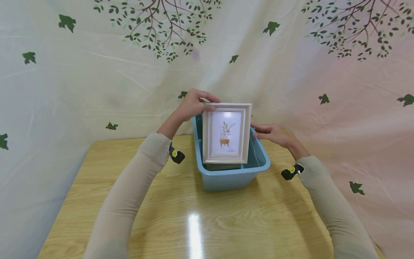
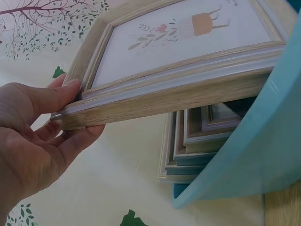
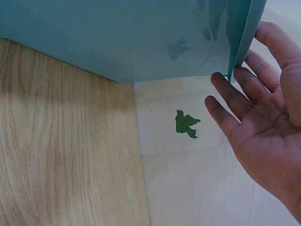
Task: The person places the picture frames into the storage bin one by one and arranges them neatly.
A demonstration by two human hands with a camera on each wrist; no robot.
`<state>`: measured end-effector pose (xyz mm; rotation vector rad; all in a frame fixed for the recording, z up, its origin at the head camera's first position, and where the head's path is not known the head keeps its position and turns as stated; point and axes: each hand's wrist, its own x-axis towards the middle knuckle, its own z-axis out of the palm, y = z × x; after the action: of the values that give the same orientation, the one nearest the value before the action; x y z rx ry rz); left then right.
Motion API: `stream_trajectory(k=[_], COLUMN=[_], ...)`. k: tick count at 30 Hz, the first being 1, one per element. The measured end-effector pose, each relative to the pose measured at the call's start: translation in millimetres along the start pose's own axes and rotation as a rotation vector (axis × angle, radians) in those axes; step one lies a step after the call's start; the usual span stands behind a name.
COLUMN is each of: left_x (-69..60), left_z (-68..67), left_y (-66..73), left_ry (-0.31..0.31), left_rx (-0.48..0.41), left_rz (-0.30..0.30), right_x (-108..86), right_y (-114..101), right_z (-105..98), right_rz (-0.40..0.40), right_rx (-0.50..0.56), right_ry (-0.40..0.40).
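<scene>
A picture frame (image 1: 225, 133) with a pale wooden border and a potted-plant print stands tilted in a blue plastic bin (image 1: 226, 178). My left hand (image 1: 193, 104) pinches its upper left corner, thumb on the front and fingers behind, as the left wrist view also shows. Behind that picture frame, more picture frames (image 2: 188, 155) stand stacked in the bin. At the bin's right side is my right hand (image 1: 273, 133), its fingers loosely extended. In the right wrist view its fingertips (image 3: 217, 77) lie at the rim; whether they press on it, I cannot tell.
The bin stands on a wooden table (image 1: 161, 208), near its back edge. A pale curtain (image 1: 129, 72) printed with branches and green birds hangs behind the table. Each wrist carries a small black camera, such as the left one (image 1: 176, 155).
</scene>
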<state>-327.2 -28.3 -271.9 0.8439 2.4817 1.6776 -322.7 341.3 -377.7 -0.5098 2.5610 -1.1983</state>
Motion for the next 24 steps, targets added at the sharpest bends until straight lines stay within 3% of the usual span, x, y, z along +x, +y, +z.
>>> stream_trajectory(k=[6, 14, 19, 24], left_x=[-2.1, -3.7, -4.3, -8.3], left_z=[0.6, -2.6, 0.5, 6.8], left_y=[-3.1, -2.6, -10.5, -22.8], left_ry=[-0.073, -0.173, -0.175, -0.121], left_rx=[0.0, 0.129, 0.155, 0.193], left_rz=[-0.055, -0.006, -0.012, -0.023], right_x=[-1.7, -1.6, 0.2, 1.1], right_y=[-2.0, -5.2, -3.2, -0.5], right_z=[-0.1, 0.9, -0.9, -1.8], right_rz=[-0.014, 0.003, 0.006, 0.015], right_rx=[-0.011, 0.009, 0.01, 0.008], right_ry=[-0.008, -0.005, -0.013, -0.011])
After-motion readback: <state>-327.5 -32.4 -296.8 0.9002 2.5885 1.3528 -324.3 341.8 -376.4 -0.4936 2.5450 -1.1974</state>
